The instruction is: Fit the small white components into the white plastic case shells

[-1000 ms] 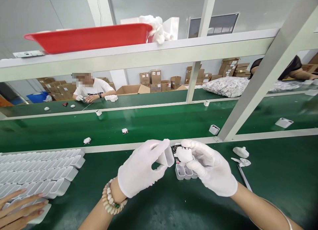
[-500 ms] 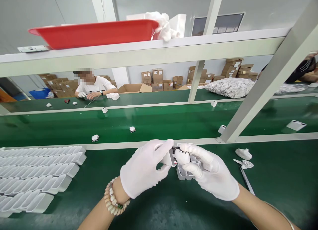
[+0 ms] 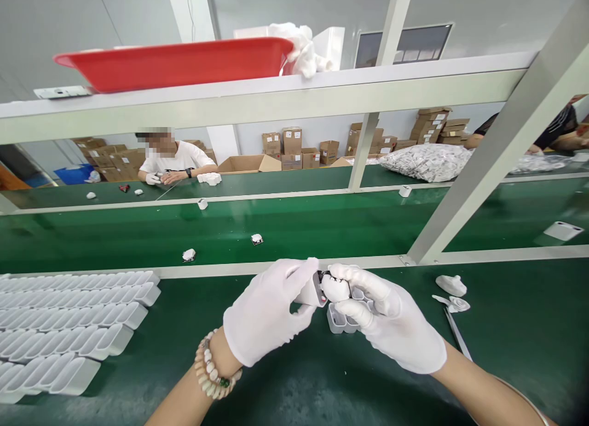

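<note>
Apparently at a delicate fit: case (image 3: 310, 293) gripped in the left hand (image 3: 264, 312), raised over the desk (image 3: 294, 389), and insert (image 3: 335, 288) pinched in the right hand (image 3: 393, 323), its black edge right at the mouth of the case. Hard to tell how far inside, if at all.

Likeliest trouble: a snag on the rim, caused by bringing the insert in crooked against so narrow a mouth. Also possible: a scraped or bent black edge, if pushed while caught. Perhaps a shifted white top too, being pinched there by the gloved digits. With smooth gloves, some risk of slipping and dropping onto the desk; with too hard a squeeze from the left hand, perhaps a slightly narrowed mouth.

As for direction: mouth of the case turned to the right, towards the insert; closed end hidden in the left hand. Long axis running roughly left to right, seemingly close to level, though too covered to judge exactly. White top of the insert turned largely up towards the camera, black edge leading left.

Both hands narrow, digits above and below: left around the case, right around the insert.

Just beneath and behind the right hand, a cluster of cases (image 3: 339, 321), easily knocked by a low wrist. To the right, tweezers (image 3: 457, 334) and white scraps (image 3: 453, 285). Far left, rows of cases (image 3: 73, 377). Beyond, on the green belt (image 3: 322, 223), two more inserts (image 3: 188, 255), well apart from the hands.
</note>
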`<control>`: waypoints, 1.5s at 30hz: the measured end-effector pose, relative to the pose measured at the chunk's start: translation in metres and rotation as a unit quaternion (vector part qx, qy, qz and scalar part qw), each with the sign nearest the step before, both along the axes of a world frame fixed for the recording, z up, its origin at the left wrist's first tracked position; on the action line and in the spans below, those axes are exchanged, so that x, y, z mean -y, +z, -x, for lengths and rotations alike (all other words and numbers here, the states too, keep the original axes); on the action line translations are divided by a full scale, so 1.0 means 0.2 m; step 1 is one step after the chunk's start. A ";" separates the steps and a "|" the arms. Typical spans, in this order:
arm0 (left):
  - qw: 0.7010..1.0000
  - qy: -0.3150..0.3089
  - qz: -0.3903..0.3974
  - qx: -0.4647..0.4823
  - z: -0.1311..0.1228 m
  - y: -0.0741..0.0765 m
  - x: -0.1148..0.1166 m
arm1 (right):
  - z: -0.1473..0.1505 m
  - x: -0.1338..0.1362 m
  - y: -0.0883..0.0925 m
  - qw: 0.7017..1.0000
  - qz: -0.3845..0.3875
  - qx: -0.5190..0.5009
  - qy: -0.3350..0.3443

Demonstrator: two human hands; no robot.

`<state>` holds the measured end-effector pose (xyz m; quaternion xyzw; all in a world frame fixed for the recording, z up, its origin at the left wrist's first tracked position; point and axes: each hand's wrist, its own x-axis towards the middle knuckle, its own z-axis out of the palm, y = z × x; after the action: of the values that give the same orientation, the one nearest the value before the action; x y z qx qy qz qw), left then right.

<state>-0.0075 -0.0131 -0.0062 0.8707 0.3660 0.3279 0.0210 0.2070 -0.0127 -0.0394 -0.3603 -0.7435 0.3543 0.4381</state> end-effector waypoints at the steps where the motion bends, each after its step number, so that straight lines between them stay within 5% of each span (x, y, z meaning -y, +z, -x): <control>1: 1.000 0.002 -0.002 0.001 0.00 0.00 0.00 | 0.00 0.00 0.01 1.000 0.003 -0.001 0.003; 8: 1.000 0.009 0.010 -0.001 -0.01 0.02 0.01 | 0.03 0.01 0.12 0.999 0.008 0.029 0.021; 17: 1.000 0.010 0.019 -0.011 -0.02 0.03 0.02 | 0.02 0.01 0.05 0.999 -0.009 0.030 -0.006; 26: 0.998 0.012 0.054 0.015 -0.04 0.03 0.01 | 0.03 0.00 0.12 0.992 -0.056 0.117 0.000; 30: 0.998 0.017 0.057 0.033 -0.05 0.03 0.03 | 0.03 -0.02 0.08 0.973 -0.172 0.149 -0.024; 35: 0.997 0.018 0.037 0.071 -0.04 0.02 0.03 | 0.06 -0.02 0.01 0.908 -0.362 0.183 -0.108; 45: 0.994 0.015 0.004 0.109 -0.04 -0.06 0.03 | 0.12 0.05 -0.05 0.914 -0.346 0.152 -0.149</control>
<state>0.0011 -0.0197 -0.0191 0.8242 0.3759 0.4195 0.0589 0.1840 -0.0225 -0.0497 -0.3427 -0.8148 -0.0533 0.4646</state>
